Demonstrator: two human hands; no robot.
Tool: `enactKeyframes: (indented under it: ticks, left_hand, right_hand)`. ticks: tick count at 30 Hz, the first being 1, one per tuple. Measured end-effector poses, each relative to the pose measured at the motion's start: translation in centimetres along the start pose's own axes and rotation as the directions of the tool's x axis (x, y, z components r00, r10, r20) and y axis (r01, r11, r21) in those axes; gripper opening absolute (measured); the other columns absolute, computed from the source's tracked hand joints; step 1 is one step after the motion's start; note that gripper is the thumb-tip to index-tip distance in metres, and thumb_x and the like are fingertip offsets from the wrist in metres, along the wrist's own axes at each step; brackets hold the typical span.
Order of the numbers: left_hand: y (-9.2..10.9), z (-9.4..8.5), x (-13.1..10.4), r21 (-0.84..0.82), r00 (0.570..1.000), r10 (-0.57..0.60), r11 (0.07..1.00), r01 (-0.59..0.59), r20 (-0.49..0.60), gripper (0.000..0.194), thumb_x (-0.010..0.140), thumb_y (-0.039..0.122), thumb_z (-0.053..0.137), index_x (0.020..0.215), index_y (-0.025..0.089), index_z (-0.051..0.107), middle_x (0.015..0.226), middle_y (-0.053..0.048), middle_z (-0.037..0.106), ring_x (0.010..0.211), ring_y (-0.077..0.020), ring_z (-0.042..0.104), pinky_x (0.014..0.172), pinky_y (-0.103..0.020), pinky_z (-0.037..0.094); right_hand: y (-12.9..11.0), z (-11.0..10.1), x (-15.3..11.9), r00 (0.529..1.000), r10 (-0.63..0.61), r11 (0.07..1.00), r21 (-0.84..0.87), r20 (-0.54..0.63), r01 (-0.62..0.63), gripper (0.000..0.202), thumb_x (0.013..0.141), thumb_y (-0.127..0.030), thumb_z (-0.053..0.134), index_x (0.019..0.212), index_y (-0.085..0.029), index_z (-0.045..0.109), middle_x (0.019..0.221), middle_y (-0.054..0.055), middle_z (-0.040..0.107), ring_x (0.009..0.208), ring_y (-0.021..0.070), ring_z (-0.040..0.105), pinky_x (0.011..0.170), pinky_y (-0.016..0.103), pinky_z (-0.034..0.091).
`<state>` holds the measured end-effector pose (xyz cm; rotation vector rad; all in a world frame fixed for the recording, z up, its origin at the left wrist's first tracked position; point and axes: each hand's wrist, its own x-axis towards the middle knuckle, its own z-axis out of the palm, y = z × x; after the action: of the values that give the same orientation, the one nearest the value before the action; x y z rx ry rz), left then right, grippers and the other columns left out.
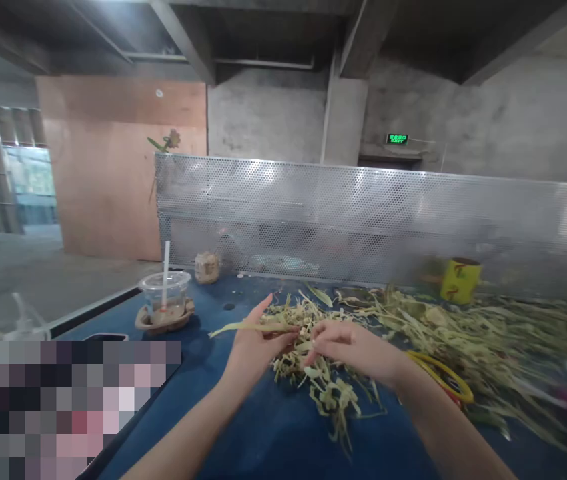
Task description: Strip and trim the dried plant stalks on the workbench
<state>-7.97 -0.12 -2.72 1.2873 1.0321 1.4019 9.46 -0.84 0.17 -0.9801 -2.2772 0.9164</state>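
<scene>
A heap of pale green, partly withered plant stems and leaves (333, 393) lies on the blue tabletop under both hands. My left hand (258, 343) is at the heap's left side, its thumb and fingers closed on a long flat leaf (236, 327) that sticks out to the left; one finger points away from me. Close by on the right, my right hand (346, 340) has its fingers curled into a pinch over the heap. What those fingertips hold, if anything, is too small to make out.
More long stems (443, 327) spread across the right side, near yellow rings (443, 373) and a yellow roll (460, 281). A lidded plastic cup (166, 293) with a straw stands left in a cardboard holder. A perforated metal panel (313, 220) closes the table's back.
</scene>
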Motion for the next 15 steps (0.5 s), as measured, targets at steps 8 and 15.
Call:
enactKeyframes:
  ticks: [8, 15]
  left_hand:
    - [0.3, -0.3, 0.2, -0.129, 0.998, -0.061, 0.99, 0.058, -0.019, 0.088, 0.057, 0.007, 0.07, 0.132, 0.009, 0.024, 0.073, -0.007, 0.071, 0.06, -0.0148, 0.064, 0.063, -0.027, 0.053]
    - [0.3, -0.2, -0.4, -0.132, 0.993, -0.111, 0.985, 0.114, 0.027, 0.083, 0.055, 0.01, 0.072, 0.127, 0.004, 0.033, 0.079, -0.012, 0.07, 0.056, -0.0135, 0.061, 0.053, -0.024, 0.049]
  right_hand:
    - [3.0, 0.9, 0.3, 0.964, -0.158, 0.939, 0.271, -0.213, 0.213, 0.028, 0.083, -0.036, 0.045, 0.08, -0.023, 0.069, 0.108, 0.005, 0.056, 0.103, 0.0189, 0.049, 0.09, 0.035, 0.035]
    - [1.7, 1.3, 0.5, 0.96, -0.01, 1.0, 0.019, -0.279, 0.016, 0.03, 0.077, -0.027, 0.045, 0.051, -0.017, 0.055, 0.091, 0.006, 0.057, 0.087, 0.017, 0.053, 0.081, 0.031, 0.037]
